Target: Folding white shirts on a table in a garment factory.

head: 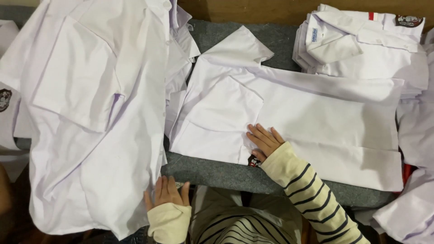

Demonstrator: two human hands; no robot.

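While the right hand (264,141) presses flat, fingers spread and gripping nothing, on the half-folded white cotton shirt (294,122) on the grey table (217,171), the left hand (166,192) (open, resting on the loose hanging white shirt (90,126)) risks dragging that cloth off the edge.

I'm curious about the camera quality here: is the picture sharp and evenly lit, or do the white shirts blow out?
Head view: soft, even light, faint shadows only in the folds of the flat shirt; whites bright but the creases remain readable; no glare. The right hand and left hand look slightly soft; the folded stack is fairly crisp; the bottom corners fall darker.
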